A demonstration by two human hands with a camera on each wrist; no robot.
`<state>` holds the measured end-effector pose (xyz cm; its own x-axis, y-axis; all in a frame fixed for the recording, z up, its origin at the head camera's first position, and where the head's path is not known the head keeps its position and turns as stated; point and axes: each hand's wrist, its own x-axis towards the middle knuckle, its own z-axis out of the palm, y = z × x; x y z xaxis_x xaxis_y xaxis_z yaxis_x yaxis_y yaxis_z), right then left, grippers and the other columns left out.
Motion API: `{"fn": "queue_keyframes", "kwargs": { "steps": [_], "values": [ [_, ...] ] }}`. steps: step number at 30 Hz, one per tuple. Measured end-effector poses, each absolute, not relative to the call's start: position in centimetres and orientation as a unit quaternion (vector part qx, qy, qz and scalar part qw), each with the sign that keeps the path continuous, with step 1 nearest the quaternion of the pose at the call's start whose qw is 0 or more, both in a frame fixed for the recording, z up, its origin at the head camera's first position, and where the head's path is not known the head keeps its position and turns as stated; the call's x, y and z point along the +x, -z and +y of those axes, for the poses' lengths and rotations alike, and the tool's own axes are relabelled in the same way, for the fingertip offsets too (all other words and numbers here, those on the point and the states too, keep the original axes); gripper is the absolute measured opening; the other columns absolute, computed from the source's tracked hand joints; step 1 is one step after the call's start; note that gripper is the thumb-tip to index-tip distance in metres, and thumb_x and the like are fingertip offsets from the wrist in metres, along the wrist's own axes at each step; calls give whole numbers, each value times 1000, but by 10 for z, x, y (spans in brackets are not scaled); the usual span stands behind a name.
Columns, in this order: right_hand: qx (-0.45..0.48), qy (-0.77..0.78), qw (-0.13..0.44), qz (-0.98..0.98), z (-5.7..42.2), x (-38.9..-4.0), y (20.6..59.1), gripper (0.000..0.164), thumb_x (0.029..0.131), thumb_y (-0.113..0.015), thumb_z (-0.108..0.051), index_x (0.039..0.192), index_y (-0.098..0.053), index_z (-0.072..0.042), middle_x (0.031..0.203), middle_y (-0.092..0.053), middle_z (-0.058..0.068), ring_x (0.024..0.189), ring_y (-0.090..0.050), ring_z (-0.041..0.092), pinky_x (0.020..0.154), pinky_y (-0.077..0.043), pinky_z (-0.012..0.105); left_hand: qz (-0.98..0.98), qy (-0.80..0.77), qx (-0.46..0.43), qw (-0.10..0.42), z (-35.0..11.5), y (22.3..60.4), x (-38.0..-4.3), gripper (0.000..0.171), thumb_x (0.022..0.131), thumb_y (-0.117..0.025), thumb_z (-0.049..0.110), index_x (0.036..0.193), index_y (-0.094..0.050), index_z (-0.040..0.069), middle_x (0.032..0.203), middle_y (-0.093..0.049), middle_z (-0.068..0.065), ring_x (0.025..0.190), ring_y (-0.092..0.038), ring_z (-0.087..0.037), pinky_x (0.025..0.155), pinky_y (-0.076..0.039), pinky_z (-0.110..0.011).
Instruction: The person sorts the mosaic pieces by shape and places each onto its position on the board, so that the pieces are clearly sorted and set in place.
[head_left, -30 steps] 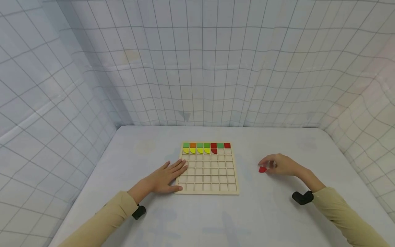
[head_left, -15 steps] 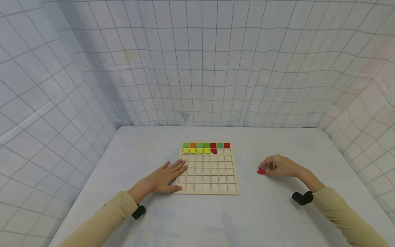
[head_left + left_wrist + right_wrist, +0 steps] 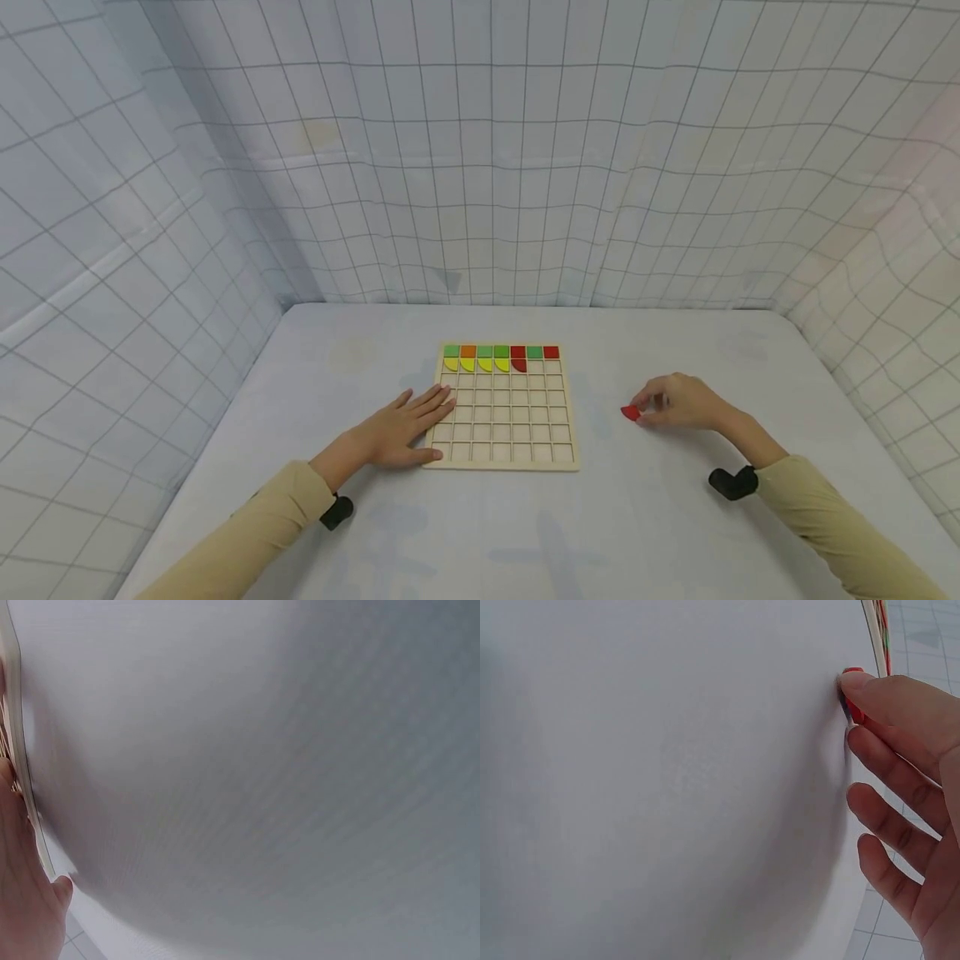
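A wooden grid board (image 3: 502,414) lies on the table. Its back row holds green, orange and red square tiles (image 3: 551,352); the row below has yellow quarter-round tiles (image 3: 485,365) and one dark red quarter-round tile (image 3: 519,365). My left hand (image 3: 401,432) lies flat with spread fingers on the board's left edge. To the right of the board, my right hand (image 3: 678,402) pinches a red quarter-round tile (image 3: 631,412) between thumb and fingers. In the right wrist view the same red tile (image 3: 855,712) shows partly behind the thumb, with the other fingers loosely bent.
The white tabletop (image 3: 480,533) surrounds the board. Grid-patterned curtains (image 3: 480,167) hang behind it and at both sides. A black wrist camera (image 3: 733,483) sits at the right sleeve, another black wrist camera (image 3: 337,512) at the left.
The red tile has turned and shifted slightly left between my right fingertips, and more of it now shows. My left hand has stayed in place on the board.
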<state>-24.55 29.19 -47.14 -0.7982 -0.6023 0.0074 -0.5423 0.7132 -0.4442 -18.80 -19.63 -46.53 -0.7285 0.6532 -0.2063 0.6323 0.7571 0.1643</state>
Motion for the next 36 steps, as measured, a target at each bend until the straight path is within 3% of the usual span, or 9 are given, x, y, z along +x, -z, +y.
{"fn": "queue_keyframes", "kwargs": {
  "steps": [12,36],
  "values": [
    [-282,184,-14,942,268,-251,470,16,76,-79,-27,91,-77,-22,84,-70,-10,65,-47,1,54,-39,18,930,-43,342,130,-197,465,-187,81,94,-46,57,155,-18,11,162,-12,-12,150,-14,-31,116,-15,-61],
    [-233,193,-41,952,205,-273,457,21,77,-77,-30,94,-78,-15,77,-71,-4,57,-47,7,47,-35,20,929,-46,344,127,-197,469,-189,82,94,-45,59,156,-15,15,163,-9,-8,151,-10,-27,118,-13,-58]
  ]
}}
